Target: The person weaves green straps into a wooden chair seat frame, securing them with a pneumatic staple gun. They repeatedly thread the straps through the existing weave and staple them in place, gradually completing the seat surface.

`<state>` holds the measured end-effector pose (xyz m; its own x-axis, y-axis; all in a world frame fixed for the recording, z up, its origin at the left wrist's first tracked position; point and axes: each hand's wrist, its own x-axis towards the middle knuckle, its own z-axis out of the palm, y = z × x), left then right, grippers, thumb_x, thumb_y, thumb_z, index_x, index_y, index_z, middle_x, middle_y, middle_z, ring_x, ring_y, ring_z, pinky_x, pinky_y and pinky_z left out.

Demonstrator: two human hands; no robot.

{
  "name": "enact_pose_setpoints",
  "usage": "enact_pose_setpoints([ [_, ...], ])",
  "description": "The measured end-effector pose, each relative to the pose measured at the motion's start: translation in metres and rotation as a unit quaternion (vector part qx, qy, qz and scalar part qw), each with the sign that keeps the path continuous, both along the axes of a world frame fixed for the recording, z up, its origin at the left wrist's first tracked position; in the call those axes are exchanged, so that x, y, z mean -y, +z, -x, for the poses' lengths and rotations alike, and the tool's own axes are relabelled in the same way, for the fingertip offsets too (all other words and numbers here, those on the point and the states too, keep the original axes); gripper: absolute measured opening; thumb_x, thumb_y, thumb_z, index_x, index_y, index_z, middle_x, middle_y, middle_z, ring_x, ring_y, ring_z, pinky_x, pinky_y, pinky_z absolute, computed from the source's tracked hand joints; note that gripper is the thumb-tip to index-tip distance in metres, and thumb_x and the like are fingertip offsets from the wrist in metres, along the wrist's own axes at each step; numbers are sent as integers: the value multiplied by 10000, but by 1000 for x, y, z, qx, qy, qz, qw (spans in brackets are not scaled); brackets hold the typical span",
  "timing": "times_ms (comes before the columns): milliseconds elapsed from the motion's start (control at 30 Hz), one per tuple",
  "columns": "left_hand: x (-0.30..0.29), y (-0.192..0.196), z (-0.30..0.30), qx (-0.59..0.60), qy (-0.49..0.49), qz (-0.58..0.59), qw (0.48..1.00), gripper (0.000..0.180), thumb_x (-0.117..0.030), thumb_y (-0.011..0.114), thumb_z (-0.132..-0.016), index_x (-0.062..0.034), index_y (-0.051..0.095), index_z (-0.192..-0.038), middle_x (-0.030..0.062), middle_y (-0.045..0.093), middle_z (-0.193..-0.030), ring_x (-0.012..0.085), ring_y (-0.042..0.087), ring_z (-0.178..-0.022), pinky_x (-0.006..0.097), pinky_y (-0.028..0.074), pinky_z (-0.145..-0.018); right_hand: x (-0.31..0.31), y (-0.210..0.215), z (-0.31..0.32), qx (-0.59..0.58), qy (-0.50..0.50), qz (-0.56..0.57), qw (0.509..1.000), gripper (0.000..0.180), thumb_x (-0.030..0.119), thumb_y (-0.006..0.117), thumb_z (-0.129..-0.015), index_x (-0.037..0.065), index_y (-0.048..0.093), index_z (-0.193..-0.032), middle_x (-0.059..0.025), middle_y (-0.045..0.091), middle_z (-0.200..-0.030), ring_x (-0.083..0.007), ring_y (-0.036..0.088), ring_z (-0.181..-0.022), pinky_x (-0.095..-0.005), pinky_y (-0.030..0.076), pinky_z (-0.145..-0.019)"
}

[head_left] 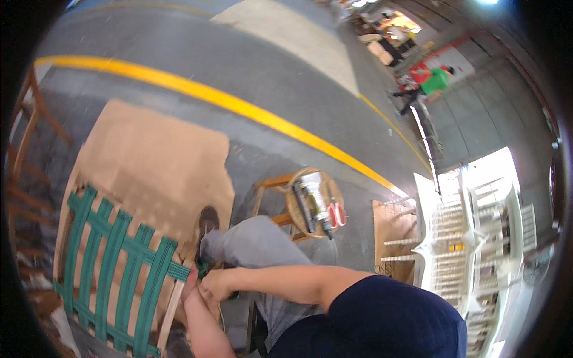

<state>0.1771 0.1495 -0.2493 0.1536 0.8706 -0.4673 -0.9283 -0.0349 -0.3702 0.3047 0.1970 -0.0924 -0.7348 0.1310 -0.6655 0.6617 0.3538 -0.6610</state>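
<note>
A wooden frame (171, 310) stands at the lower left, with green webbing straps (117, 250) laid lengthwise and crosswise over it. My left hand (191, 287) is closed at the frame's near right rail, where a strap end comes over the wood. Close beside it, my right hand (216, 284) is closed too, its fingers bent inward. A dark green bunch of webbing (203, 266) shows just past both hands. The fingertips are partly hidden, so the exact grip is hard to see. My right forearm reaches across my grey-trousered leg (256, 241).
Brown cardboard (155, 149) lies beneath the frame. A round stool (296, 206) holds a tube (314, 194) and red-handled scissors (337, 213). Stacked white chairs (453, 244) stand at right, wooden chair frames (27, 149) at left. A person in green (434, 81) is far off beyond a yellow floor line (239, 106).
</note>
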Motion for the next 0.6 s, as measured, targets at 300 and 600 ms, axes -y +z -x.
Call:
enact_pose_setpoints([
  [300,-13,23,3,28,14,-45,999,345,-267,453,-948,50,584,-979,166,634,-946,305,566,-693,332,455,-617,-68,124,-316,271,-591,-363,667,363,275,683,-857,87,718,-1165,-218,708,-1164,-367,679,-1100,-410,540,-927],
  [600,9,11,9,-56,53,-49,996,320,-280,476,-966,13,589,-1026,138,642,-988,269,586,-769,324,490,-659,-81,69,-317,266,-619,-244,697,646,301,854,-694,2,669,-1235,-201,695,-1185,-330,673,-1083,-416,522,-939],
])
